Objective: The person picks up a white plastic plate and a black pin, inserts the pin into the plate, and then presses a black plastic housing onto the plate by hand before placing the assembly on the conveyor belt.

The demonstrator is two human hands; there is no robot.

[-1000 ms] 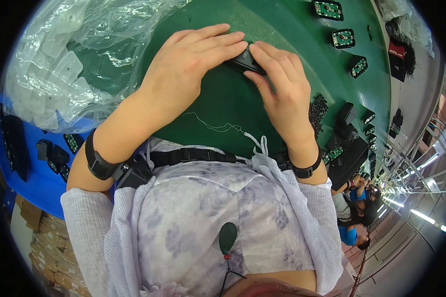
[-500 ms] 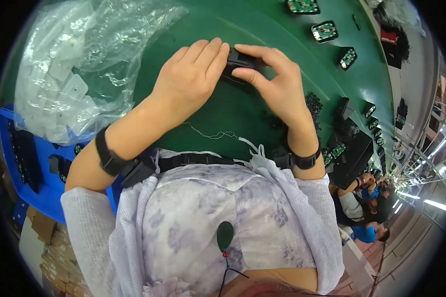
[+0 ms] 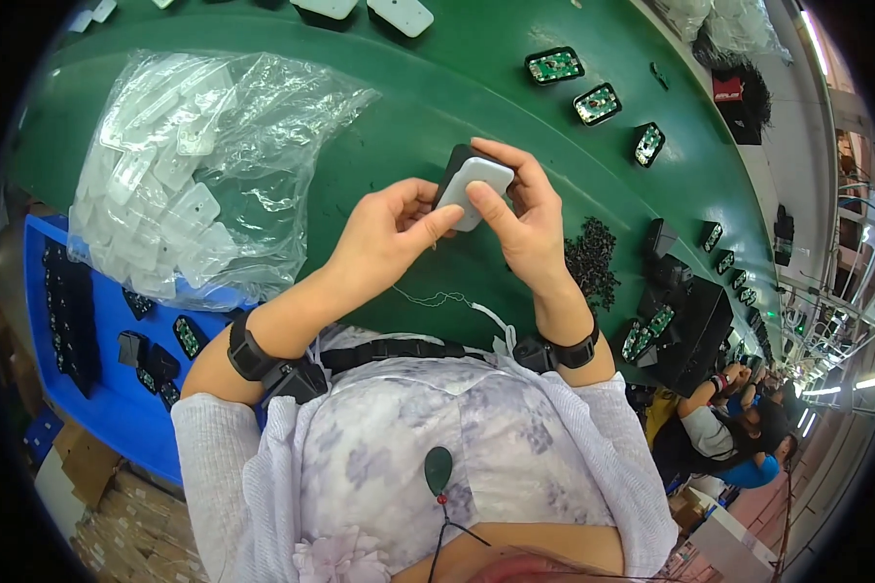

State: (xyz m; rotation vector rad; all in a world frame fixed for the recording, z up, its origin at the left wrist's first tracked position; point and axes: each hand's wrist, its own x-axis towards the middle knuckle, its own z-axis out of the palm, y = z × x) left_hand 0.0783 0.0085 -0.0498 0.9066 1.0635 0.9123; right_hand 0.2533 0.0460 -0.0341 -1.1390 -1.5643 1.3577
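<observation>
While both hands close on one white-faced black case (image 3: 485, 171) at mid-table, the step in hand seems to be steadying its white face against the black shell; the next move would call for even thumb pressure. The left hand's (image 3: 387, 229) thumb and curled fingers pinch the near-left edge. The right hand (image 3: 529, 222) wraps the right side, thumb across the white face. Beyond, at far right, lie black housings with green circuit boards (image 3: 596, 104).

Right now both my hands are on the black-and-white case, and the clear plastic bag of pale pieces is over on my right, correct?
Not quite: the clear plastic bag of pale pieces is on your left, as the head view shows. Your left hand and right hand are both on the black-and-white case.
</observation>
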